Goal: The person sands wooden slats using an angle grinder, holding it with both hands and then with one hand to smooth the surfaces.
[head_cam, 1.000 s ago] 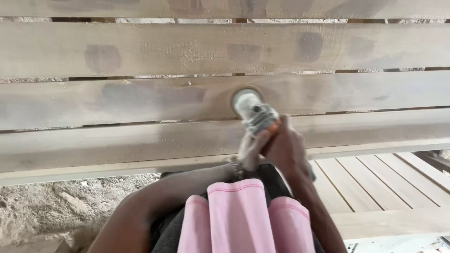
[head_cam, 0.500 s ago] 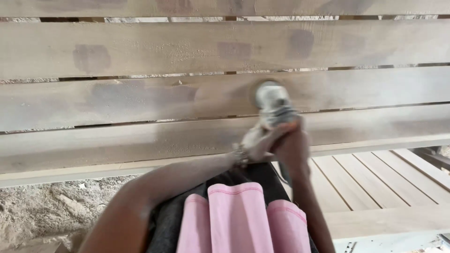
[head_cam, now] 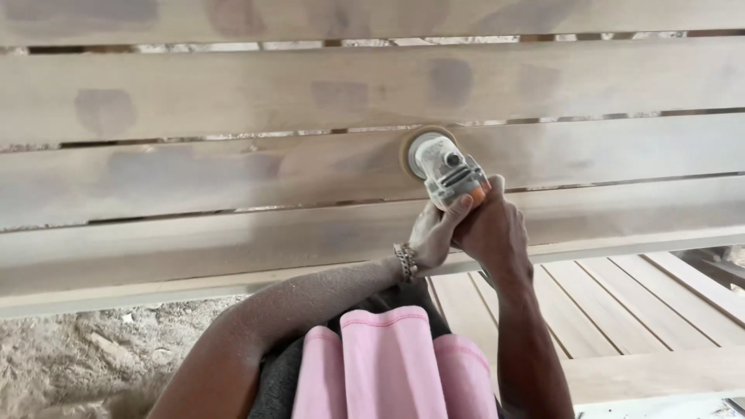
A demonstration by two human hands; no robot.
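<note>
**Wood slats under a two-handed sander**

Wooden slat panel (head_cam: 233,178) propped on edge, broad face toward the worker, so reachable from a seated spot. Grey angle sander (head_cam: 446,172) pressed disc-flat against the middle slat for even contact. Right hand (head_cam: 493,229) clamped around the tool body; left hand (head_cam: 432,233), braceleted, wrapped just beside it, steadying against kick. Forearms dusted pale. Flat slatted frame (head_cam: 621,299) lying lower right.

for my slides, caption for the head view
Both hands press a sander against a dusty plank.
</note>
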